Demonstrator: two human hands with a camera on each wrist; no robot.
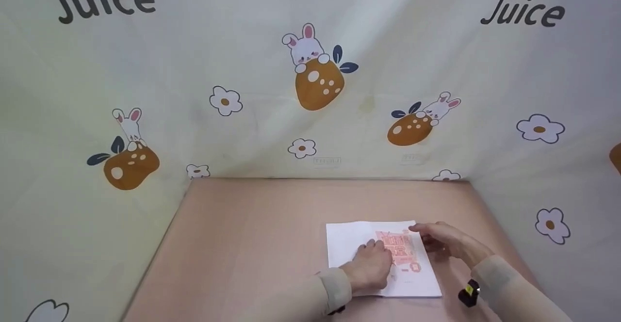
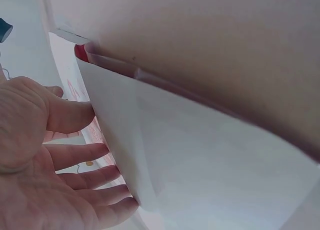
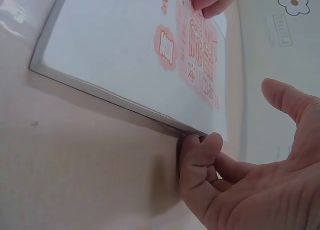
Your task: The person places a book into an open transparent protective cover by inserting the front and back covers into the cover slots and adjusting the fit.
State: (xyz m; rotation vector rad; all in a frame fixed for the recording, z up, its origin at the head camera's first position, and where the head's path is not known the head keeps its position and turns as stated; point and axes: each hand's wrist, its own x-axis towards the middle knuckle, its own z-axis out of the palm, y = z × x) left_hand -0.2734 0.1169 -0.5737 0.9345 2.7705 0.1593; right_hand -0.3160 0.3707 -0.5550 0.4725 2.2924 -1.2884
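An open book [image 1: 351,242] lies on the table, its right page printed in red with large characters and a small seal-like mark. My left hand [image 1: 371,266] rests on it near the fold, fingers toward the print. The left wrist view shows that hand's extended fingertips touching the page, beside the white sheet [image 2: 210,145] that slopes away. At the book's right edge is my right hand [image 1: 449,242]. In the right wrist view its fingers [image 3: 200,165] curl at the page edge while the thumb [image 3: 285,98] stands apart.
A pinkish-tan tabletop [image 1: 242,244] lies under the book. Pale cloth walls [image 1: 242,55] with bunny, fruit and flower prints enclose the table at the back and sides. A small black device [image 1: 469,293] is by the right wrist.
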